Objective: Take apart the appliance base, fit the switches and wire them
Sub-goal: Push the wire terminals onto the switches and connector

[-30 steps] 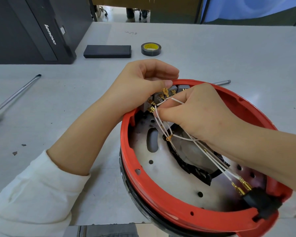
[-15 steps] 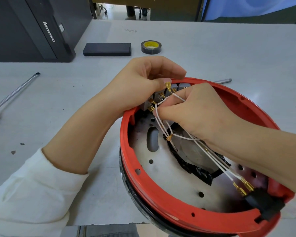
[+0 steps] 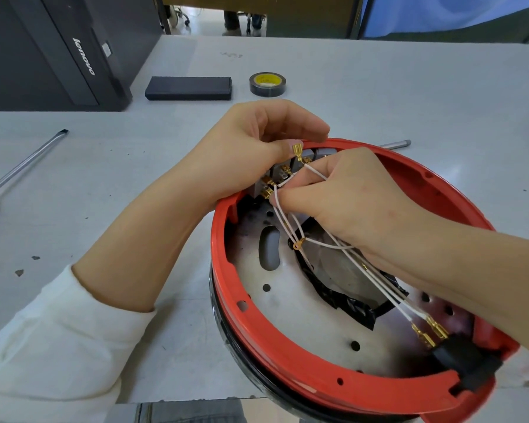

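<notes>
Red appliance base (image 3: 287,355) nearest, open side up on the table (image 3: 379,96). Two brass terminals (image 3: 429,331) at its black connector. Right hand (image 3: 345,203) pinches the white wires (image 3: 287,224); left hand (image 3: 257,148) pinches one brass terminal (image 3: 297,151) over the grey switches (image 3: 287,169). Beyond: one tape roll (image 3: 268,83), one black box (image 3: 188,88).

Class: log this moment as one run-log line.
stage: wiring | left hand: pinches brass terminal | right hand: holds white wires | site: switches in red base
</notes>
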Tool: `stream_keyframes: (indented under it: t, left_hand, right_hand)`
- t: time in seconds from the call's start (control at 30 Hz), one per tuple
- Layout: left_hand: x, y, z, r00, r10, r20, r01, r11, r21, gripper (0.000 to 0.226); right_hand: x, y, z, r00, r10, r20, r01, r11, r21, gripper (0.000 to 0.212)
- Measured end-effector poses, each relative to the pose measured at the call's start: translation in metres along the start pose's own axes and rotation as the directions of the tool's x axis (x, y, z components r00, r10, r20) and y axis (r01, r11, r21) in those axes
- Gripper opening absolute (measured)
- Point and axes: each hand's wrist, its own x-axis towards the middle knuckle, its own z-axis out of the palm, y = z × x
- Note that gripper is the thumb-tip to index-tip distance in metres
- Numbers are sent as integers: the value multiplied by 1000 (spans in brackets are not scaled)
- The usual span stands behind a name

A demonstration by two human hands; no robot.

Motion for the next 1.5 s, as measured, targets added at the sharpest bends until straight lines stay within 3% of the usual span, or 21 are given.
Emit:
stream_keyframes:
  t: [0.63, 0.77, 1.0, 1.1, 1.23, 1.4, 1.5]
  left_hand:
    - [3, -1, 0, 994, -19, 109, 9, 996, 91, 51]
    - [3, 0, 0, 991, -18, 135, 4, 995, 103, 48]
    - [3, -1, -1, 987, -15, 158, 6, 998, 56, 47]
    - [2, -2, -4, 994, -38, 105, 45, 997, -64, 52]
    - [0, -2, -8, 994, -95, 52, 103, 976, -194, 55]
    - [-2, 1, -8, 985, -173, -21, 164, 960, -225, 48]
    - [-2, 1, -5, 974, -216, -71, 203, 967, -156, 36]
  right_hand:
    - [6, -3, -1, 990, 132, 56, -137, 986, 99, 13]
    - [8, 0, -1, 980, 184, 74, -194, 964, 184, 20]
    - [8, 1, 1, 983, 167, 79, -179, 963, 201, 23]
    - [8, 1, -1, 985, 152, 87, -164, 974, 155, 28]
    - [6, 0, -4, 987, 133, 94, -142, 985, 95, 15]
    - [4, 0, -6, 988, 119, 101, -123, 992, 39, 12]
    - [0, -1, -9, 995, 2, 95, 9, 993, -116, 13]
